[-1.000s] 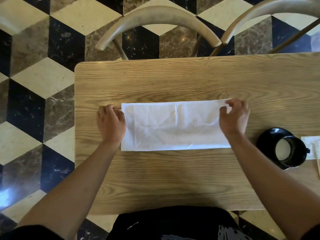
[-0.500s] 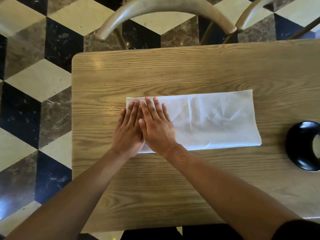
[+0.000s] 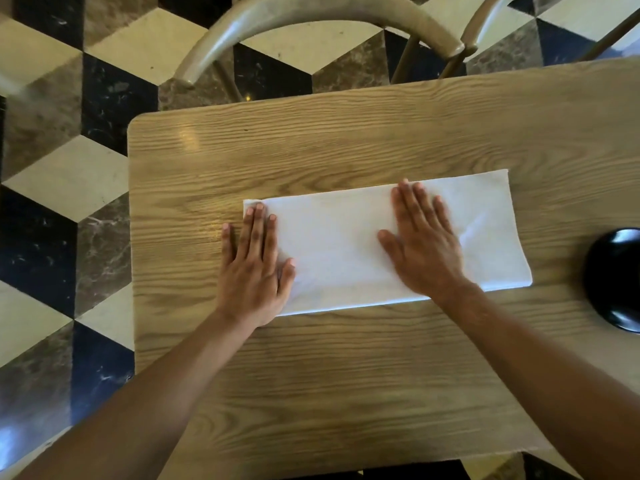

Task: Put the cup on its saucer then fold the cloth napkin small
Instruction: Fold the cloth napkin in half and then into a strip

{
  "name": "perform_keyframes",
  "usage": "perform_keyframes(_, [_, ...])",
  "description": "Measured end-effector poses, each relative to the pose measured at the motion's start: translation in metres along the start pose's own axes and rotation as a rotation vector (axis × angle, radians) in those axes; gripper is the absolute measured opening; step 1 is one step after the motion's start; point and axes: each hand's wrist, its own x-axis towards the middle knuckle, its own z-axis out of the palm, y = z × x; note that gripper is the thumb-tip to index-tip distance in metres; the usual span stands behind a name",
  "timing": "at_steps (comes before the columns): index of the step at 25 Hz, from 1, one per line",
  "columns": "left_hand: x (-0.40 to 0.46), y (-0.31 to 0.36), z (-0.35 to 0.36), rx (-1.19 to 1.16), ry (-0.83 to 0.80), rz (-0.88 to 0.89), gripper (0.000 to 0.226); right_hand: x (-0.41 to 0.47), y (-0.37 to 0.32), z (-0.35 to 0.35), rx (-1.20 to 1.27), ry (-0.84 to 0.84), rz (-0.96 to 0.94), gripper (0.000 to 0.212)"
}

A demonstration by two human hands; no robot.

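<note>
A white cloth napkin (image 3: 336, 251) lies on the wooden table (image 3: 346, 143) as a long folded strip, running left to right. My left hand (image 3: 252, 265) rests flat on the strip's left end, fingers spread and partly over the bare wood. My right hand (image 3: 422, 244) presses flat on the napkin right of its middle, palm down. Neither hand grips anything. At the right edge of the view a black saucer (image 3: 613, 278) shows only in part; the cup is cut off by the frame.
Two curved wooden chair backs (image 3: 311, 15) stand beyond the table's far edge. The table's left edge (image 3: 133, 237) drops to a floor of black, brown and cream tiles (image 3: 59, 174). Bare wood lies in front of and behind the napkin.
Both hands were together at the napkin's left end half a second ago. My right hand has slid to the right along the strip; my left hand stays at the left end.
</note>
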Motion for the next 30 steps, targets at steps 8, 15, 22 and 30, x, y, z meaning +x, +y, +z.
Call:
perform_keyframes(8, [0.0, 0.0, -0.001, 0.014, -0.024, 0.001, 0.079, -0.013, 0.113, -0.024, -0.019, -0.065, 0.151, 0.079])
perform_keyframes(15, [0.002, 0.003, -0.007, 0.019, -0.053, -0.021, 0.079, -0.008, 0.01, -0.029, 0.128, 0.024, 0.178, 0.077])
perform_keyframes(22, [-0.002, 0.001, -0.006, 0.073, -0.069, 0.01, 0.081, -0.027, -0.179, 0.018, 0.286, -0.102, -0.041, 0.071])
perform_keyframes(30, [0.002, -0.004, 0.0, 0.018, -0.046, 0.007, 0.076, -0.045, -0.05, 0.018, 0.089, 0.006, 0.049, 0.074])
